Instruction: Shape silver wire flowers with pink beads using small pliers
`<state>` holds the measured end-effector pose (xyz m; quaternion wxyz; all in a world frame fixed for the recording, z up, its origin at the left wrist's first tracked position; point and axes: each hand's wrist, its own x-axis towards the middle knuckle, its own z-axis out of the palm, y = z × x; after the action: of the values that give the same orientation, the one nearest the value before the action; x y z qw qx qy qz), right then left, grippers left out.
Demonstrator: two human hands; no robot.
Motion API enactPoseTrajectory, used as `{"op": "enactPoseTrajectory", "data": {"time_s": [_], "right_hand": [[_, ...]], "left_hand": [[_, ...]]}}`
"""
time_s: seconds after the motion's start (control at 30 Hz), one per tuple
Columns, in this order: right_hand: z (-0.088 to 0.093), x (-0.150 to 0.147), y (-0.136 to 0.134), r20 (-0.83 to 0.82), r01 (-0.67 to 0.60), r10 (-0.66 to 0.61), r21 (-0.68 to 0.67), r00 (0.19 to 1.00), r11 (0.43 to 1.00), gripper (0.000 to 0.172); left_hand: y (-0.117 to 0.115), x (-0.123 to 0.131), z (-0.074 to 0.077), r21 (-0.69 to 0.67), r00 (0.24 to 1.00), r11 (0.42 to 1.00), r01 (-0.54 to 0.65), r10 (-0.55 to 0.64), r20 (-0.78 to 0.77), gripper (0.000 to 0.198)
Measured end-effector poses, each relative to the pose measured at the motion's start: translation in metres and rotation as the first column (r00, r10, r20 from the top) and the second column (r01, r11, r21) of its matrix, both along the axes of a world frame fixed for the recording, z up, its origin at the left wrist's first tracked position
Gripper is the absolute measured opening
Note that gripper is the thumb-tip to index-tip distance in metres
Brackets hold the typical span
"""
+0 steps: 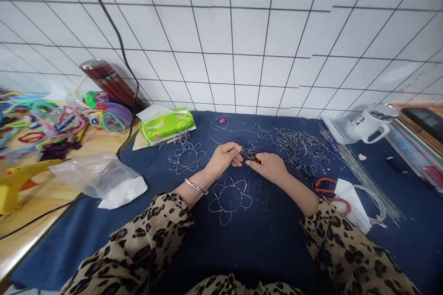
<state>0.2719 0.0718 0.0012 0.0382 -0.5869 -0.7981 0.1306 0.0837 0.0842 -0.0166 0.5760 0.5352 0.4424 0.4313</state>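
My left hand (224, 158) is closed in a pinch at the middle of the blue cloth, its fingertips at the jaws of small dark pliers. Those pliers (254, 158) are gripped in my right hand (272, 167) and point left. Thin silver wire (248, 150) shows in small loops around the jaws, at my left fingertips; its exact hold is partly hidden. Below my hands lies a flower-shaped wire frame (226, 224) with several petal loops and tiny beads. Another wire flower (174, 164) rests left of my left hand.
Tangled wire (301, 140) spreads at the right rear, with straight wires (372, 189) and red-handled scissors (342, 205) nearer. A white mug (367, 126) stands back right. Leftward are a green tissue pack (166, 126), a plastic bag (90, 177), a yellow glue gun (20, 182) and a red flask (107, 78).
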Motion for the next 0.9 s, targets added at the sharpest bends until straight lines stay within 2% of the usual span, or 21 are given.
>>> {"op": "enactPoseTrajectory", "data": {"time_s": [0.1,0.17,0.4,0.57,0.7,0.9], "right_hand": [[0.001,0.000,0.001,-0.028,-0.046,0.045,-0.056,0.999,0.997,0.057],[-0.001,-0.001,0.002,-0.057,-0.073,0.068,-0.091,0.996,0.993,0.058],[-0.001,-0.006,-0.001,-0.191,-0.103,0.073,-0.151,0.979,0.983,0.056],[0.004,-0.007,-0.002,-0.244,-0.089,0.037,-0.208,0.969,0.974,0.054],[0.001,-0.007,-0.001,-0.336,-0.099,0.010,-0.248,0.942,0.964,0.054],[-0.002,-0.006,-0.001,-0.392,-0.094,-0.017,-0.261,0.920,0.961,0.054]], "left_hand": [[-0.004,-0.006,0.003,-0.002,1.000,1.000,0.021,-0.021,0.003,0.024],[-0.008,-0.012,0.003,0.063,0.999,0.997,0.034,-0.032,-0.023,0.023],[-0.018,-0.022,-0.003,0.118,0.994,0.993,0.024,-0.011,-0.111,0.020],[-0.017,-0.020,-0.008,0.114,0.998,0.993,0.010,-0.003,-0.056,0.019],[-0.016,-0.021,-0.007,0.144,0.998,0.990,0.003,0.005,-0.060,0.021],[-0.015,-0.021,-0.002,0.064,0.997,0.995,0.071,-0.071,-0.005,0.018]]}}
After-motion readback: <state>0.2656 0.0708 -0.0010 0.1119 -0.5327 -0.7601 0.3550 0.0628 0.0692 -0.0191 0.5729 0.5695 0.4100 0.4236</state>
